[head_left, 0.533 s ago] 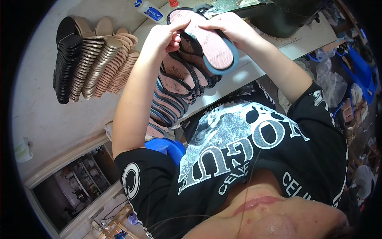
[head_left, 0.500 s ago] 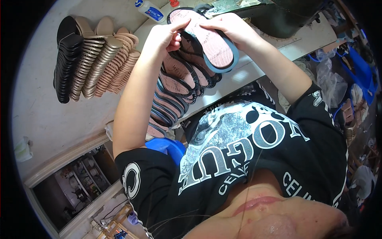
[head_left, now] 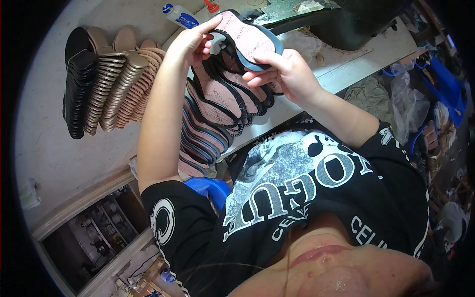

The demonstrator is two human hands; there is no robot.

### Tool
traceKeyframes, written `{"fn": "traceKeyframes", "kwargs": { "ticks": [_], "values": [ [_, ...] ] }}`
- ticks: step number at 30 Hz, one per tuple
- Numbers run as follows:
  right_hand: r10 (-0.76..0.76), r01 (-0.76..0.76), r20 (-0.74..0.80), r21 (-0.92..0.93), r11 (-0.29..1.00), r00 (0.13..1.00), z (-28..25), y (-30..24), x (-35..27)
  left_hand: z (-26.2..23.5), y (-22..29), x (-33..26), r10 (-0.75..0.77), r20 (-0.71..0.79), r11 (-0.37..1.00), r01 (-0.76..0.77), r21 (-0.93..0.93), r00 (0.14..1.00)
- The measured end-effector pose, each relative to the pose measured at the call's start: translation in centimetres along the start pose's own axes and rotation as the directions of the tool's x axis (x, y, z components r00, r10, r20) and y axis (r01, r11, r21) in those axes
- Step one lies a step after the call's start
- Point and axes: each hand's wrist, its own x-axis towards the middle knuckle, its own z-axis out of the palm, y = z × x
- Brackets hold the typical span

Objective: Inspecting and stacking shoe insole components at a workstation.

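Note:
Between my hands, above the worktable, is a shoe sole [head_left: 250,40] with a pink patterned face and a blue-grey edge. My left hand [head_left: 190,44] pinches its far left end, with the thumb on the pink face. At the nearer end, my right hand [head_left: 287,72] grips the sole, thumb on top and fingers curled below. Just under them lies a row of overlapping pink soles [head_left: 217,94] with dark edges. A further stack of soles [head_left: 198,136] with blue-grey edges leans closer to my body.
Stacked insoles [head_left: 106,81] in black, gold and pinkish tan stand at the left. A white bottle [head_left: 180,17] with a blue label and a red-capped container [head_left: 212,7] sit at the back. A dark rounded machine part [head_left: 366,24] rises back right. A blue basin [head_left: 208,187] is beside me.
My right hand has shifted from the sole's side to its near end. The sole has tilted and moved slightly. My left hand has moved a little left and stays on it.

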Motion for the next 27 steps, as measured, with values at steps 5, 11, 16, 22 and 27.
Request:
{"fn": "traceKeyframes", "kwargs": {
  "ticks": [5,11,16,22,27],
  "values": [
    [0.037,-0.034,-0.067,0.037,0.999,0.997,1.1,-0.5,2.0,-3.7,1.6,2.0,-0.055,-0.031,0.802,0.063,0.594,0.998],
    [0.044,-0.043,-0.118,0.017,0.999,0.992,1.7,-0.4,3.8,-4.4,2.5,5.0,0.609,0.377,0.335,-0.657,0.675,0.698],
    [0.022,-0.027,-0.120,-0.038,0.999,0.992,1.9,-0.7,4.5,-2.8,3.8,4.3,0.434,0.554,0.409,-0.703,0.582,0.711],
    [0.075,-0.092,-0.121,-0.143,0.985,0.990,1.1,-2.2,4.2,-3.2,2.7,5.1,0.325,0.625,0.572,-0.674,0.468,0.710],
    [0.127,-0.142,-0.081,-0.212,0.967,0.989,0.6,-3.0,4.3,-2.3,2.2,1.0,0.250,0.610,0.765,-0.539,0.352,0.752]
  ]
}}
